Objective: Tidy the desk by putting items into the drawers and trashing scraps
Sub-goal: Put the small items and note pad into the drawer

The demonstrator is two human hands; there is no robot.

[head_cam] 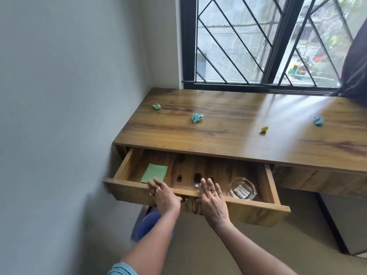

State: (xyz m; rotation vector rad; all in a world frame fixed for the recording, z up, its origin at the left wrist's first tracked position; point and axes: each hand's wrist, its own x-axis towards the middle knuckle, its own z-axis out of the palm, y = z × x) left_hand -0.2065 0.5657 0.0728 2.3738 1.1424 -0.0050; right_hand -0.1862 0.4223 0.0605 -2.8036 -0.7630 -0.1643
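Drawer [248, 211] and hands meet at its front rim. The drawer stands pulled well out from under the table [218, 135], and its long axis runs crosswise to both forearms. The left hand [163, 198] and the right hand [213, 203] sit side by side over the middle of that rim, neither plainly nearer.

The left fingers [156, 183] are straight and slightly spread, reaching over the rim into the drawer. They grasp nothing; whether they touch the wood I cannot tell. The right fingers [206, 184] are splayed wide and lifted just above the rim, also released and empty.

Just beyond the left fingertips lies a flat green pad [155, 173]. Between the two hands and slightly ahead stand small dark bottles [197, 178]. To the right of the right fingers sits a glass ashtray [232, 190] with pale rolled pieces in it.

The scraps lie well beyond the fingers on the table: a green scrap [157, 106] far ahead of the left hand, a teal scrap [197, 117] ahead between the hands, and a yellow scrap [264, 129] and a blue scrap [318, 121] off to the right. None has been trashed.

Judging from the pose, a flat push straight away from the body would likely close the drawer. The hands' central placement should keep it from skewing.
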